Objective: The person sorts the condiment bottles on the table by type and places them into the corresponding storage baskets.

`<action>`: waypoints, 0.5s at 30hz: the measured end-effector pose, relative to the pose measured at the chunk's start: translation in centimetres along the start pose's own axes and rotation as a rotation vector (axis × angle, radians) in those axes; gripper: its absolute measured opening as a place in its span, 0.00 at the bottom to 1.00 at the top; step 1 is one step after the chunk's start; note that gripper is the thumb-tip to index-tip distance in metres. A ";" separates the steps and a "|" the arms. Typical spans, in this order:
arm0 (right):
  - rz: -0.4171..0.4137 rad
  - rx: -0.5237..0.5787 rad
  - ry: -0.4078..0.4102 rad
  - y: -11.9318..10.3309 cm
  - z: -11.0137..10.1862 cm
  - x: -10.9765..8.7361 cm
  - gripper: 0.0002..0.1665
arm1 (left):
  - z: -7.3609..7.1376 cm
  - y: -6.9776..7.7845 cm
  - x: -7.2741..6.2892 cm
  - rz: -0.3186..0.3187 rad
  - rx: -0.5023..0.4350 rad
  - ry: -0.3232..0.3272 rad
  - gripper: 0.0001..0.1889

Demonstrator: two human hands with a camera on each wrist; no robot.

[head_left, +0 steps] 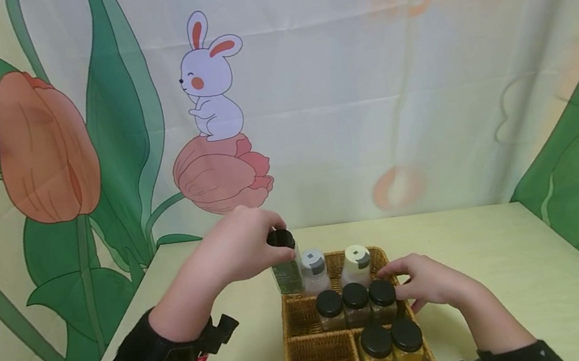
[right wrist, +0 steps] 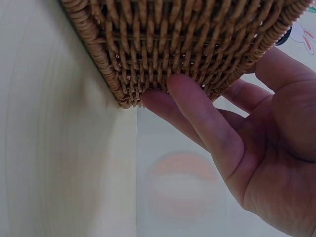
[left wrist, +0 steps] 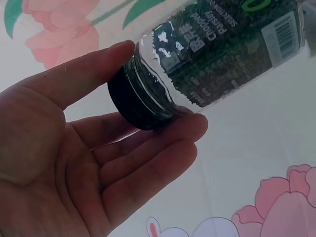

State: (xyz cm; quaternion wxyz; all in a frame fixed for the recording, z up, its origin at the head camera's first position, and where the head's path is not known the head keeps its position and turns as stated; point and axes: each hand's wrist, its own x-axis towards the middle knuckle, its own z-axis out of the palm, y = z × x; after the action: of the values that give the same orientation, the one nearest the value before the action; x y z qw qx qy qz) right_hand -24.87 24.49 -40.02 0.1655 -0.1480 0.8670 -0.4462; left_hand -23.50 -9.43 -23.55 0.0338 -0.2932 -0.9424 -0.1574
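Observation:
My left hand [head_left: 245, 245] pinches a clear jar of chopped parsley [left wrist: 207, 54] by its black lid [left wrist: 138, 101], thumb on one side and fingers on the other. In the head view the parsley jar [head_left: 287, 270] is upright at the back left corner of a wicker basket [head_left: 319, 345]; whether its base touches the basket is hidden. At the basket's right side, my right hand [head_left: 427, 279] holds the rim, with some fingertips against the woven outer wall [right wrist: 163, 49]. A grey-capped shaker [head_left: 313, 266] and a cream-capped shaker [head_left: 357, 262] stand in the back compartment.
Three black-lidded jars [head_left: 356, 306] stand in the basket's middle row, and two with yellowish contents [head_left: 393, 351] at front right. The basket is on a pale table [head_left: 236, 342]. Behind it hangs a curtain [head_left: 323, 104] printed with tulips and a rabbit.

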 end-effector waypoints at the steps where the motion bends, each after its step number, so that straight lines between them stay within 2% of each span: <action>1: 0.001 -0.001 0.000 0.0 0.0 0.0 0.28 | 0.0 0.3 -0.2 0.007 -0.007 -0.009 0.09; 9: -0.003 -0.008 0.004 -0.1 0.0 -0.1 0.27 | 0.7 1.9 -1.2 0.105 -0.017 -0.061 0.09; 15: -0.001 -0.008 0.005 -0.1 0.0 -0.1 0.28 | 1.5 2.9 -1.9 0.144 -0.013 -0.089 0.09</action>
State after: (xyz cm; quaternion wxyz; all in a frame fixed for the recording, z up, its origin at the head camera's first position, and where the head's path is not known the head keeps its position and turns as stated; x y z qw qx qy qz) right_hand -24.78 24.50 -39.89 0.1627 -0.1482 0.8689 -0.4433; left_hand -20.26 -7.74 -24.43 0.0012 -0.3673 -0.9184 -0.1473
